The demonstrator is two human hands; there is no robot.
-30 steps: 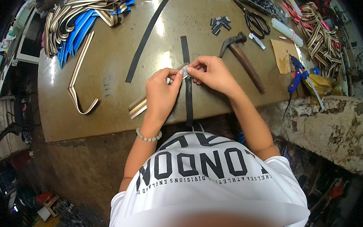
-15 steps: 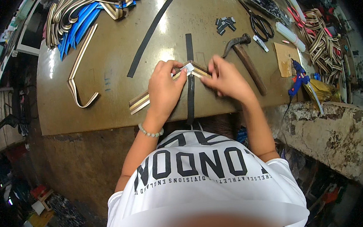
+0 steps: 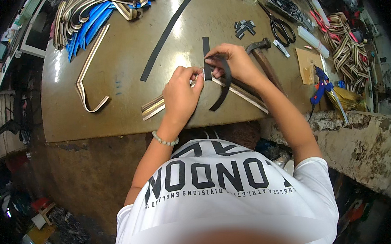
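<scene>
A striped gold, brown and white strap (image 3: 245,95) lies bent in a wide V before me, its corner partly covered by fingers. My left hand (image 3: 181,88) is closed, thumb and fingers pinching the strap near that corner. My right hand (image 3: 235,62) grips a black strip (image 3: 225,86) in a pinch just above the corner. The strip's far end lies flat on the table beyond the V, while its near part is lifted and curls down over the strap's right leg.
A hammer (image 3: 263,59) lies right of my right hand, with scissors (image 3: 282,29) and small black pieces (image 3: 244,28) beyond. A blue glue gun (image 3: 322,85) is at the right edge. Left lie a second black strip (image 3: 170,34), a bent striped strap (image 3: 81,82) and a strap pile (image 3: 86,12).
My right hand has left the striped strap's right leg and now holds the black strip, folding its near end up and over. My left hand stays at the corner.
</scene>
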